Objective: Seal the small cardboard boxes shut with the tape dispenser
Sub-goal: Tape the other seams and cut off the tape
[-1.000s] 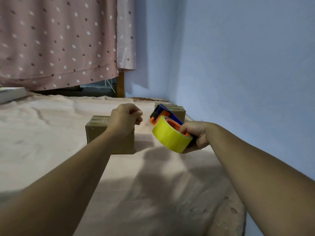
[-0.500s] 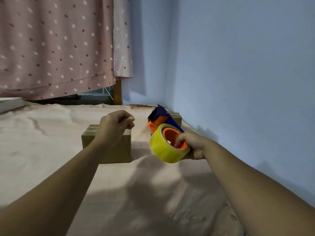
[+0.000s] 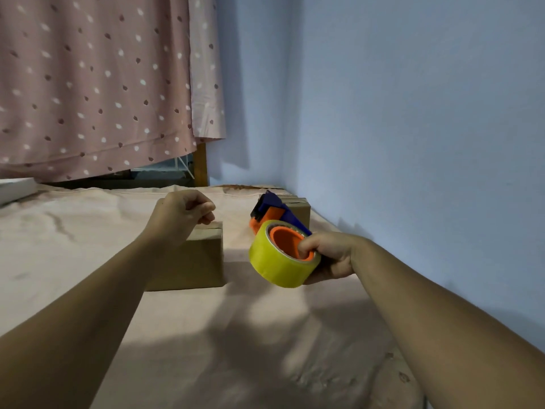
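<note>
Box [image 3: 203, 261] sits at centre frame on the sheet [image 3: 88, 231], its top flaps down with a seam showing at the right edge. A far box [image 3: 300, 206] stands right of centre, close to the wall [image 3: 413, 143]. The left hand [image 3: 181, 215] hovers over the near box's top, fingers curled and thumb against forefinger. Whether it pinches a tape end I cannot tell, as no strip shows. The right hand [image 3: 331, 256] clamps the dispenser [image 3: 272, 209], thumb hooked into the roll [image 3: 274, 262], held off the sheet just right of the box. The step in hand looks like starting a strip. To do it well, plant the tape end a little down the box's side, hold the flaps flat with the left hand, then draw the dispenser straight along the seam with steady pressure. Keep the blade low and tear only past the opposite edge. The soft sheet may let the box slide, so brace it.
</note>
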